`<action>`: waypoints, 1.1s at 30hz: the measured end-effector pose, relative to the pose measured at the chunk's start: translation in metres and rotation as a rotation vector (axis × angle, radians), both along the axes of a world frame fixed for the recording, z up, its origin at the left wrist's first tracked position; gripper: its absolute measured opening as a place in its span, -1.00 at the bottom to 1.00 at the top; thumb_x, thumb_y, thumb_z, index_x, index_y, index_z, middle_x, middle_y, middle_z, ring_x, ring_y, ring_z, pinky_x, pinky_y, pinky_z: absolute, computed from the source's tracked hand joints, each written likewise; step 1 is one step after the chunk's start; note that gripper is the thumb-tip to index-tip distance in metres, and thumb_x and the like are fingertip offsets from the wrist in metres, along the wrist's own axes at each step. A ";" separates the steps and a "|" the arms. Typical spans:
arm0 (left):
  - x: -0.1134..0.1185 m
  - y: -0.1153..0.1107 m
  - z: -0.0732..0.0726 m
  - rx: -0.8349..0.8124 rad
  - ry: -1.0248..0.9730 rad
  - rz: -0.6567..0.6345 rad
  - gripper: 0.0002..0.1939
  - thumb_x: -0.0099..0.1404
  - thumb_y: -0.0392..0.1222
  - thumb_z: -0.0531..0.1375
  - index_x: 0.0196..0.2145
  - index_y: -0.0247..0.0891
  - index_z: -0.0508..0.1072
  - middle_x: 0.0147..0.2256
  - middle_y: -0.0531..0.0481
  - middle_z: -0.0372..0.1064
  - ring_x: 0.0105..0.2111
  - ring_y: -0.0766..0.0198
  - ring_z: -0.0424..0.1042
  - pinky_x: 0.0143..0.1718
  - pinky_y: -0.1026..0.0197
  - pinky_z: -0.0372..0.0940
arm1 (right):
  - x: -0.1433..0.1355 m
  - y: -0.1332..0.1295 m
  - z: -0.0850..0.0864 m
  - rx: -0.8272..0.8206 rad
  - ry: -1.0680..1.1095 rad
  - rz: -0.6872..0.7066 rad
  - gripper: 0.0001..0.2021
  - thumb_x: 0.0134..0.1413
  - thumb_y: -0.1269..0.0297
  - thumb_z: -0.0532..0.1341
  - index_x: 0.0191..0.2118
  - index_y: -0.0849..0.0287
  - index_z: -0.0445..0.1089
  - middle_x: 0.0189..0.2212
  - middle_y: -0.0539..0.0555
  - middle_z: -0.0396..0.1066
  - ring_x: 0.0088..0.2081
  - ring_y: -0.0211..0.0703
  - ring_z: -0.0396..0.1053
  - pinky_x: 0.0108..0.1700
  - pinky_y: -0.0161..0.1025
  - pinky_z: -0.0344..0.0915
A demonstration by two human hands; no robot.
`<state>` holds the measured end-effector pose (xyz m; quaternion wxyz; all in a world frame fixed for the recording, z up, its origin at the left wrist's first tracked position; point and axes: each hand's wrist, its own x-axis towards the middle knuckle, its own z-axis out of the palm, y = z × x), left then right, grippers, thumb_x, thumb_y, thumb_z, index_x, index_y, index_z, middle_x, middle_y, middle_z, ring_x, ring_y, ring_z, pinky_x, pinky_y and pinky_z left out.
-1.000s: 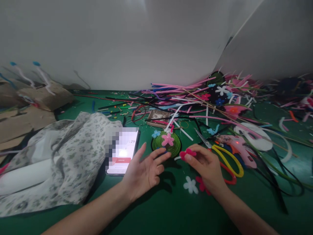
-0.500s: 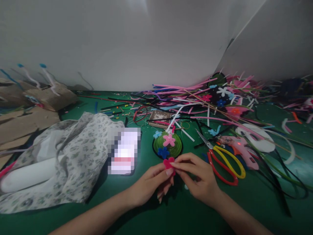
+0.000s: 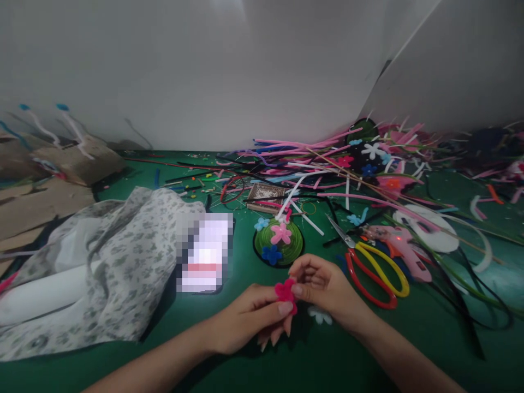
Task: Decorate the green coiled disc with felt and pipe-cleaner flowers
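Observation:
A hot-pink fuzzy pipe-cleaner flower (image 3: 285, 291) is held between my two hands. My left hand (image 3: 254, 316) pinches its lower left side, thumb on top. With thumb and curled fingers, my right hand (image 3: 321, 284) grips the right edge of the same flower. Just beyond lies a round green coil (image 3: 293, 246) with a black rim, bearing a light-pink flower (image 3: 281, 233), a dark-blue flower (image 3: 272, 254) and a light-blue one (image 3: 261, 224). A white flower (image 3: 319, 315) rests on the table, partly behind my right hand.
Scissors (image 3: 379, 273) with red and yellow handles lie to the right, beside a pink glue gun (image 3: 405, 251). Left are a lit phone (image 3: 208, 248) and a patterned cloth (image 3: 135, 262). A small box of beads (image 3: 266, 197) and heaped pipe cleaners (image 3: 303, 150) lie at the back.
The pink flower has turned so more petals show, and has dropped slightly toward me. My right hand's grip has shifted to its right edge, and more of the white flower is visible.

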<state>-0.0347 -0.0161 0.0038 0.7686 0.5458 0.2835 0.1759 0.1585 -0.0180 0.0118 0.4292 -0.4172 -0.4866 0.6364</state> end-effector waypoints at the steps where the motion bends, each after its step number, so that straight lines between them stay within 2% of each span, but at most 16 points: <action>1: 0.000 0.000 0.000 -0.004 -0.008 -0.011 -0.53 0.34 0.17 0.07 -0.44 -0.31 0.41 -0.62 0.10 0.23 -0.66 0.44 0.16 -0.64 0.39 0.07 | 0.000 0.000 0.001 -0.012 -0.001 0.018 -0.72 -0.16 0.16 0.44 -0.30 0.14 0.47 -0.42 0.00 0.47 -0.39 -0.28 0.44 -0.31 -0.35 0.42; 6: -0.001 0.001 -0.002 0.067 0.025 0.011 -0.54 0.37 0.12 0.06 -0.48 -0.31 0.41 -0.66 0.12 0.20 -0.68 0.45 0.13 -0.64 0.39 0.05 | 0.001 -0.002 0.008 0.023 -0.028 0.068 -0.76 -0.09 0.10 0.39 -0.30 0.10 0.54 -0.35 0.06 0.52 -0.31 -0.20 0.48 -0.25 -0.28 0.43; 12: 0.002 -0.001 -0.004 0.239 0.107 -0.041 -0.51 0.40 0.07 0.01 -0.53 -0.32 0.41 -0.69 0.11 0.20 -0.70 0.46 0.16 -0.64 0.39 0.06 | -0.002 -0.003 0.013 0.049 -0.226 0.108 -0.78 -0.16 0.14 0.43 -0.46 0.16 0.47 -0.52 -0.06 0.39 -0.48 -0.32 0.36 -0.41 -0.40 0.32; 16: 0.003 -0.001 -0.004 0.346 0.113 0.081 -0.52 0.39 0.09 0.02 -0.51 -0.31 0.41 -0.69 0.12 0.18 -0.69 0.45 0.18 -0.63 0.39 0.06 | -0.002 -0.001 0.015 0.143 -0.217 0.061 -0.78 -0.02 0.11 0.36 -0.43 0.15 0.42 -0.49 -0.04 0.40 -0.44 -0.30 0.37 -0.38 -0.37 0.32; 19: 0.001 -0.002 -0.004 0.382 0.087 0.184 -0.53 0.36 0.14 0.04 -0.47 -0.31 0.41 -0.68 0.12 0.19 -0.69 0.45 0.17 -0.65 0.39 0.04 | 0.012 0.007 0.016 0.249 -0.158 -0.081 -0.79 0.10 0.10 0.27 -0.40 0.13 0.39 -0.45 -0.01 0.41 -0.38 -0.25 0.40 -0.31 -0.31 0.37; 23: -0.001 -0.003 -0.004 0.409 0.054 0.229 -0.51 0.37 0.14 0.04 -0.50 -0.31 0.41 -0.68 0.10 0.20 -0.68 0.44 0.18 -0.64 0.38 0.04 | 0.044 0.018 0.021 0.425 -0.131 -0.444 -0.81 0.17 0.10 0.22 -0.34 0.11 0.39 -0.39 0.02 0.41 -0.33 -0.20 0.44 -0.21 -0.19 0.41; 25: -0.001 -0.003 -0.005 0.378 0.038 0.254 -0.49 0.37 0.14 0.04 -0.52 -0.32 0.41 -0.69 0.10 0.18 -0.69 0.43 0.17 -0.65 0.38 0.03 | 0.052 0.015 0.026 0.511 -0.201 -0.628 -0.82 0.16 0.10 0.23 -0.30 0.10 0.40 -0.38 0.02 0.43 -0.33 -0.18 0.46 -0.23 -0.17 0.44; 27: 0.000 -0.002 -0.009 0.298 -0.004 0.257 -0.47 0.36 0.17 0.02 -0.52 -0.32 0.43 -0.70 0.10 0.17 -0.71 0.43 0.15 -0.67 0.37 0.03 | 0.048 0.004 0.031 0.654 -0.396 -0.737 -0.88 0.13 0.18 0.27 -0.32 0.09 0.42 -0.40 0.00 0.45 -0.34 -0.20 0.46 -0.27 -0.23 0.45; 29: 0.002 -0.001 -0.012 0.166 -0.073 0.198 -0.43 0.36 0.22 -0.04 -0.44 -0.33 0.45 -0.70 0.09 0.21 -0.73 0.42 0.15 -0.69 0.37 0.03 | 0.033 -0.013 0.034 0.886 -0.636 -0.686 -0.99 0.10 0.33 0.29 -0.33 0.07 0.46 -0.42 -0.03 0.48 -0.36 -0.24 0.47 -0.30 -0.30 0.45; 31: 0.005 -0.002 -0.015 0.047 -0.124 0.120 -0.43 0.36 0.25 -0.08 -0.36 -0.32 0.44 -0.68 0.09 0.26 -0.75 0.42 0.12 -0.71 0.37 0.03 | 0.012 -0.032 0.032 1.113 -0.797 -0.518 -0.87 0.11 0.45 0.25 -0.27 0.08 0.49 -0.40 -0.02 0.53 -0.35 -0.27 0.49 -0.29 -0.37 0.45; 33: 0.008 -0.004 -0.015 -0.013 -0.118 0.083 -0.48 0.37 0.23 -0.05 -0.40 -0.29 0.38 -0.68 0.10 0.27 -0.76 0.45 0.11 -0.72 0.39 0.02 | -0.005 -0.047 0.028 1.242 -0.898 -0.428 -0.81 0.18 0.49 0.17 -0.19 0.14 0.50 -0.35 0.03 0.56 -0.31 -0.27 0.51 -0.22 -0.40 0.46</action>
